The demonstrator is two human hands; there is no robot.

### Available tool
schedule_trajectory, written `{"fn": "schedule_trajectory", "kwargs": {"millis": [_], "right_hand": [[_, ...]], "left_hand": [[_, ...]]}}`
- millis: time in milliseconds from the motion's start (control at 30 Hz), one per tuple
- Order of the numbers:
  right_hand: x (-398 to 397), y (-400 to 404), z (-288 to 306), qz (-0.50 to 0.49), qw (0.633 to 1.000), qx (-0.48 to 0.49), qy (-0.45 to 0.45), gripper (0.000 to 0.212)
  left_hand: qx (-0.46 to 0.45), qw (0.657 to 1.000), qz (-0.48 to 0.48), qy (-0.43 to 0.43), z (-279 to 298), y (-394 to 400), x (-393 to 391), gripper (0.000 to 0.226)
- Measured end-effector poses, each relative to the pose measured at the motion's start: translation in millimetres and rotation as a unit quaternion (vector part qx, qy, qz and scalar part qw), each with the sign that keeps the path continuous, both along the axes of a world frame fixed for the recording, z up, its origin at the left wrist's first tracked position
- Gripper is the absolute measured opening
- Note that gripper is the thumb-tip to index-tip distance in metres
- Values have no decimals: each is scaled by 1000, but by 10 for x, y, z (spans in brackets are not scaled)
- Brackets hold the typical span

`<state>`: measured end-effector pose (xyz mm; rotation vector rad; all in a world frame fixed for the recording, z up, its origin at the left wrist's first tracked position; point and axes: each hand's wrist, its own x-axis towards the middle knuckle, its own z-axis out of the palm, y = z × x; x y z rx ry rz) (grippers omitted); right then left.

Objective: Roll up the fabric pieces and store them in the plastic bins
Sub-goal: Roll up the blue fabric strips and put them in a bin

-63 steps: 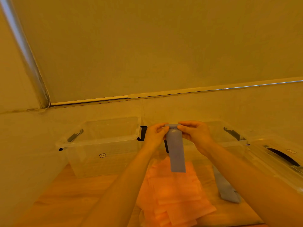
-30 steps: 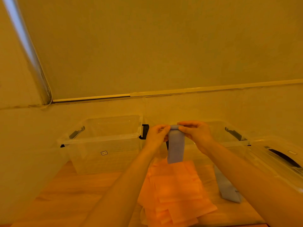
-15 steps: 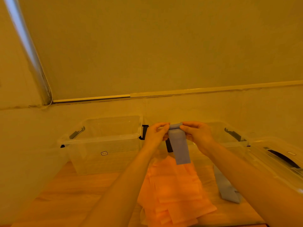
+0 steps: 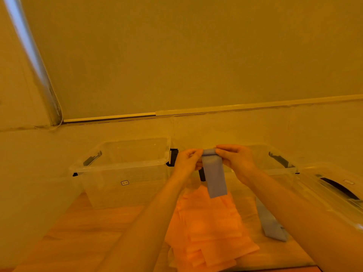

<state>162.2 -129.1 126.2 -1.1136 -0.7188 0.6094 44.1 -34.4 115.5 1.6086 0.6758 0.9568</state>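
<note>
Grey-blue, plain, unpatterned: the fabric strip (image 4: 214, 174) pinched at its rolled top, and a second strip (image 4: 270, 224) of the same shade lying flat. Orange, plain: the pile of fabric pieces (image 4: 208, 230). Clear, colourless: the left bin (image 4: 121, 169), with black latches and a small dark-outlined label; likewise the right bin (image 4: 275, 165). Light wood-grain tabletop (image 4: 78, 232). All under a yellowish cast.

Blue strip (image 4: 214, 173) pinched between my left hand (image 4: 186, 163) and right hand (image 4: 237, 161) is thin matt cloth, smooth, same as the second blue strip (image 4: 271, 224) lying flat. Orange pile (image 4: 208, 230) looks soft matt fabric; table (image 4: 82, 228) is wood-grain with slight sheen. Left bin (image 4: 121, 173) and right bin (image 4: 275, 163) are clear glossy plastic with black latches.
</note>
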Motion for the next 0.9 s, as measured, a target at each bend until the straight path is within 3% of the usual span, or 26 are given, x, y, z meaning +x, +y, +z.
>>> {"fn": "schedule_trajectory", "kwargs": {"millis": [333,533,900], "right_hand": [[11,-20,-37,-6,999,-38,3,20],[-3,-18,2,-15,1000,-8,21,20],[-6,-33,-29,-2,1000,-8,-10,27]], "left_hand": [[34,999,-18,-37,4,8,-11,18],[-13,1000,-7,-11,-14,-36,20,21],[-4,1000,-1,-3,3,-31,29,16]]}}
